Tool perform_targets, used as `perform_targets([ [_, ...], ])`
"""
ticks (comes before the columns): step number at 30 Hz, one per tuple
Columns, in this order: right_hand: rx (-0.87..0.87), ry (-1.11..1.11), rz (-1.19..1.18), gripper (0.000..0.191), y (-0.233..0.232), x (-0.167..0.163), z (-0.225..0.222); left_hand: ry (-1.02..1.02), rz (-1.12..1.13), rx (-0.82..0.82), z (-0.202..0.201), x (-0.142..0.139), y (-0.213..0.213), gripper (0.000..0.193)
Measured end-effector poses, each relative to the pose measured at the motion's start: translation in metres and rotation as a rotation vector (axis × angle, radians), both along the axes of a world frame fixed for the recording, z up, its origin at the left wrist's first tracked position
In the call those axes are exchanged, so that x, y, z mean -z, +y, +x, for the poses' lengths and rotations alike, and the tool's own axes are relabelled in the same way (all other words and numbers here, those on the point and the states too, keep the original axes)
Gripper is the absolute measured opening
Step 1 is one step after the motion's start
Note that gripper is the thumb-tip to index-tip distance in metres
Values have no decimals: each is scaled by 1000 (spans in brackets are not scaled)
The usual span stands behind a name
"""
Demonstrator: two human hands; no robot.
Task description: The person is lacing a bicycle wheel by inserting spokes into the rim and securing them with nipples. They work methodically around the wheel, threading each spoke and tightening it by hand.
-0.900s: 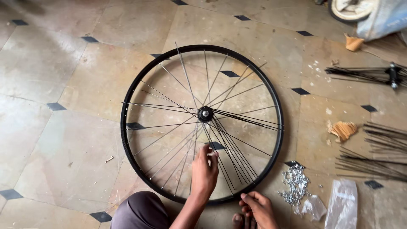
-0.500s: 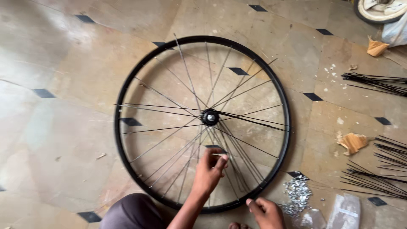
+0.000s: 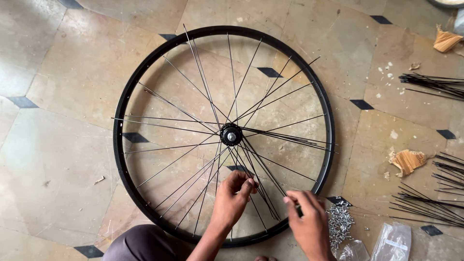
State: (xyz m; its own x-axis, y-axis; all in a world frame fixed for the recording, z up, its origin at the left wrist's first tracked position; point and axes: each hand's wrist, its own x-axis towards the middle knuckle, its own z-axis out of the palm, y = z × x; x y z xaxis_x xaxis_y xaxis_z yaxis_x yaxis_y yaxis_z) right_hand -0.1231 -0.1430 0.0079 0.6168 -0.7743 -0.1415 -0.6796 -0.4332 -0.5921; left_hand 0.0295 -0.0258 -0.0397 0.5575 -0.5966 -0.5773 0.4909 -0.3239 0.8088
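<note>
Black round metal bicycle wheel rim (image 3: 121,145) with thin loose spokes (image 3: 261,179) lies flat on tile floor (image 3: 58,145), left hand (image 3: 231,200) pinching spoke, right hand (image 3: 309,222) fingers curled around another spoke.

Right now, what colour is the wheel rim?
Black. The rim and its spokes are black, lying on the beige tiled floor; head view shows it best.

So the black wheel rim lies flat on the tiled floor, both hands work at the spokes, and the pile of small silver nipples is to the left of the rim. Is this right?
Not quite. In the head view the pile of small silver nipples lies to the right of the rim, beside the right hand. The rest holds: the rim lies flat on the tiled floor, with the left hand at the spokes too.
</note>
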Motion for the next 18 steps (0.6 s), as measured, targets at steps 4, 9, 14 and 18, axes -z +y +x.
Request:
perform_targets([
  [4,-2,-65,-282,21,0,6,-8,-95,5,4,-1,0,2,15],
  [9,-44,-150,-229,23,20,12,-2,-227,151,30,1,-13,0,22],
  [14,-129,-130,-248,32,41,21,9,-154,128,-87,-9,-25,8,19],
  [18,-161,-73,-330,32,44,22,8,-60,109,1,-17,-19,16,18],
])
